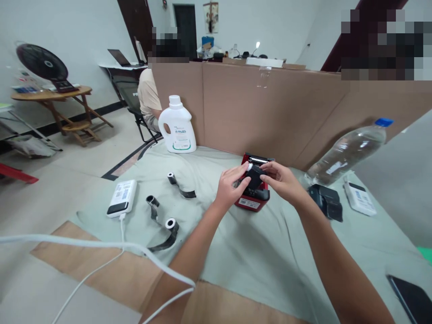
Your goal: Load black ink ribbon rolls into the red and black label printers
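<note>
My left hand (231,185) and my right hand (282,181) are together above a small red-and-black printer-like device (252,204) standing on the cloth. Between them is a black roll (254,177) with a white end showing beside my left fingertips. My left thumb and fingers grip its left side, while my right thumb and fingers close on its right side. The roll and my fingers hide part of the device's top. Left of my forearm lie several partly unwound rolls of black strip on white cores, among them one roll (171,224) nearest me.
A white detergent jug (178,128) stands by the cardboard wall (243,99). A white power bank (122,198) with a cable lies left. On the right are a leaning plastic bottle (351,150), a black device (326,202), another white power bank (360,198) and a phone (411,297). A person (150,94) sits behind.
</note>
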### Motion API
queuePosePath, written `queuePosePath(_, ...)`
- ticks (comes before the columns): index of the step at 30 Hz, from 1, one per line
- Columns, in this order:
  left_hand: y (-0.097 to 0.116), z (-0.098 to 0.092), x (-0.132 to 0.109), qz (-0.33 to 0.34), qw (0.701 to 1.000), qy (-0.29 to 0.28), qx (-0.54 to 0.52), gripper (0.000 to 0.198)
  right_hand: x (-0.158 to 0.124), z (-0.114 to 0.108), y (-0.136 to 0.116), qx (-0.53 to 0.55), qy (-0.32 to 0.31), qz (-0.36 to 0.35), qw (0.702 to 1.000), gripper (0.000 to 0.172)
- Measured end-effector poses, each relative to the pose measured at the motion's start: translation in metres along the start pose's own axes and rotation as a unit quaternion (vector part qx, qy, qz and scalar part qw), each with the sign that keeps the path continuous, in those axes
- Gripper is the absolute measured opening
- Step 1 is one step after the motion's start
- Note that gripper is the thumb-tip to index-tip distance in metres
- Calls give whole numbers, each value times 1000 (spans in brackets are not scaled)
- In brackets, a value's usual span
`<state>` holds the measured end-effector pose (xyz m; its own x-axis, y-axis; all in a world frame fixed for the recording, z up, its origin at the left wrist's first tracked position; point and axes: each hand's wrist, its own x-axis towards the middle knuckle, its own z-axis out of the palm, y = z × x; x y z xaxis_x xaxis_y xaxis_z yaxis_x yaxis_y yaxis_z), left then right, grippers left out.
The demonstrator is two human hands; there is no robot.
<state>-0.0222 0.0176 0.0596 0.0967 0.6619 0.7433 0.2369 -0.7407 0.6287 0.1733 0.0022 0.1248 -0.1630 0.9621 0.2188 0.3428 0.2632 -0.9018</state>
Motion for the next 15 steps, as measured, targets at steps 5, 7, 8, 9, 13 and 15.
queuePosePath(5,9,1,-1,-42,999,0,11,35,0,13,4,12,9,-3,1000,29)
queuePosePath(7,9,2,-3,-76,997,-11,0,36,1,14,9,16,17,7,1000,29)
queuePosePath(8,8,3,-4,-95,995,-20,-11,38,1,13,11,22,20,14,999,29)
queuePosePath(9,7,4,-5,-115,993,-31,-18,40,2,10,13,35,24,20,999,31)
queuePosePath(13,4,5,-7,-172,983,-68,-6,36,8,-11,21,145,75,21,986,37)
queuePosePath(15,9,1,-4,-194,976,-89,-34,44,12,-21,27,144,102,13,984,37)
